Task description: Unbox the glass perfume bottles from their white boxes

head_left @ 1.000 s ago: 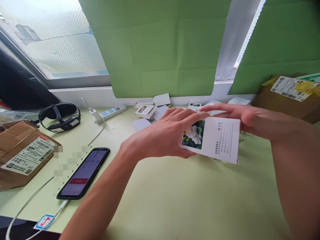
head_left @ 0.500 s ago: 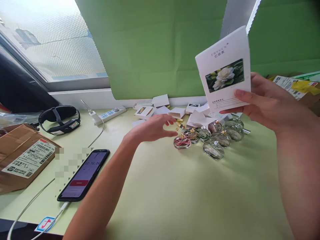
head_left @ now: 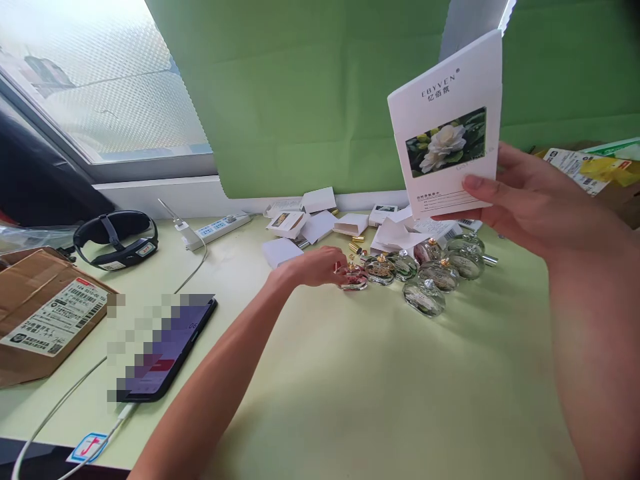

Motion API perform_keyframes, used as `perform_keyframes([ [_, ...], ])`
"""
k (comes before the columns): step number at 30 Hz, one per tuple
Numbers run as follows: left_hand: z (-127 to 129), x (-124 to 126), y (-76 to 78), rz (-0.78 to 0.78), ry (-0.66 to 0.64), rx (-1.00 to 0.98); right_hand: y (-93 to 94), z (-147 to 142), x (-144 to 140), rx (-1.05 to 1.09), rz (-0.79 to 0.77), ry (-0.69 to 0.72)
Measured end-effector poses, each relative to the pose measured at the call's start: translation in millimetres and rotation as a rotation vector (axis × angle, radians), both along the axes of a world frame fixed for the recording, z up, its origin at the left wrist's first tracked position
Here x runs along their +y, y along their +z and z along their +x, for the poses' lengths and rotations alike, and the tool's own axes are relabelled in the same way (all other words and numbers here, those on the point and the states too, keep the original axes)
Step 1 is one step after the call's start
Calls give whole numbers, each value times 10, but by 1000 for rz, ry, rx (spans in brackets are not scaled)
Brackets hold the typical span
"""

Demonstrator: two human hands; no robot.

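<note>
My right hand [head_left: 530,193] grips a white perfume box [head_left: 450,133] by its lower right corner, holding it up in the air. A white flower picture and the lettering EBYVEN show on the front of the box. At the left end of a group of round glass perfume bottles, my left hand [head_left: 320,267] has its fingers closed on a pink perfume bottle [head_left: 355,279]. Part of that bottle is hidden by the fingers. Beside it stand a clear bottle with a gold neck [head_left: 380,269], a greenish bottle [head_left: 404,265] and, nearest me, a clear bottle [head_left: 424,298].
Small white boxes [head_left: 289,225] and gold caps [head_left: 356,247] lie behind the bottles. To the left are a power strip [head_left: 225,228], a black headset [head_left: 116,241], a cabled phone [head_left: 173,350] and a cardboard parcel [head_left: 50,307]. Another parcel [head_left: 620,200] sits far right.
My left hand has moved forward and its fingers have closed on the pink bottle, which has shifted slightly left. The white box in my right hand has risen a little.
</note>
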State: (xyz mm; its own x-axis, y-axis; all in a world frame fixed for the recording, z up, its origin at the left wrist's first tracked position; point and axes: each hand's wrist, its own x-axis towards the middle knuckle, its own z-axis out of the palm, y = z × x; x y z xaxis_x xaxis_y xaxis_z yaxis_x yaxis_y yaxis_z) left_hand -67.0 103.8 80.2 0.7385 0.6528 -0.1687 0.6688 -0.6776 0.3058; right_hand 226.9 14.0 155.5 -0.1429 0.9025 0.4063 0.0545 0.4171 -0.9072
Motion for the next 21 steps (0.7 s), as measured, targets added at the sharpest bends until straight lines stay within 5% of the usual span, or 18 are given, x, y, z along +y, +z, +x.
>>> perform_keyframes([
  [7, -206, 174, -52, 112, 205, -23, -38, -54, 15, -19, -45, 60],
  [14, -311, 277, -79, 143, 254, -83, -161, -303, 98, 21, -198, 185],
  [18, -294, -7, 16, 238, 363, -551, -613, -729, -3, 138, -337, 328],
  [21, -161, -390, -142, 386, 658, -1049, -1095, -999, -174, 237, -386, 286],
])
